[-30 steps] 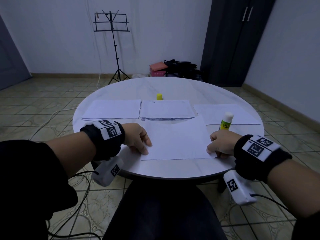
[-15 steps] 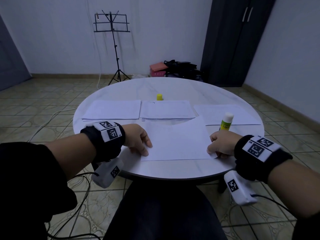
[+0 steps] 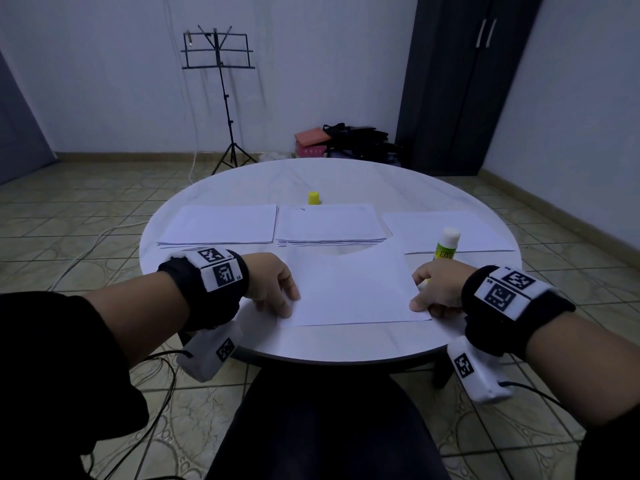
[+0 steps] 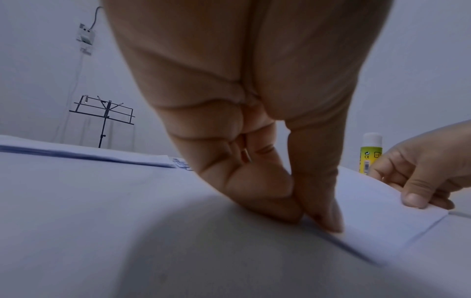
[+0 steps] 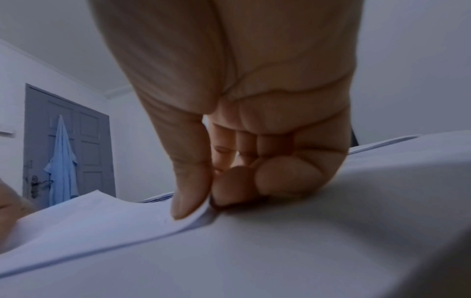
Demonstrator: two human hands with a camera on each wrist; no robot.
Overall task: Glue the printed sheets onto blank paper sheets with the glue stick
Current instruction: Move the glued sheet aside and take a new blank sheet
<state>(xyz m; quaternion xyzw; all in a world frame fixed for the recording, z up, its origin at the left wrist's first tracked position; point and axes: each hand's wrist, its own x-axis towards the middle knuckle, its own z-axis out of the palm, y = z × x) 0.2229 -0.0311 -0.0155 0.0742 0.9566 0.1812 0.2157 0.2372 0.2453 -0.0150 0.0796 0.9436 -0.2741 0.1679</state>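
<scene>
A white paper sheet (image 3: 353, 289) lies at the near edge of the round table (image 3: 339, 178), over another sheet beneath it. My left hand (image 3: 277, 289) pinches its near left corner between thumb and forefinger (image 4: 318, 211). My right hand (image 3: 436, 289) pinches its near right corner (image 5: 193, 205), thumb on top, and the edge bows up slightly there. The glue stick (image 3: 446, 244), green and yellow with a white cap, stands upright just behind my right hand. It also shows in the left wrist view as the glue stick (image 4: 370, 153).
Across the table's middle lie three paper piles: a blank stack (image 3: 221, 225) at left, a printed stack (image 3: 329, 225) in the centre, a sheet (image 3: 446, 226) at right. A small yellow cap (image 3: 313, 198) stands behind them. A music stand (image 3: 221, 95) and wardrobe (image 3: 464, 81) stand beyond.
Both hands stay at the sheet's near corners; nothing has visibly moved.
</scene>
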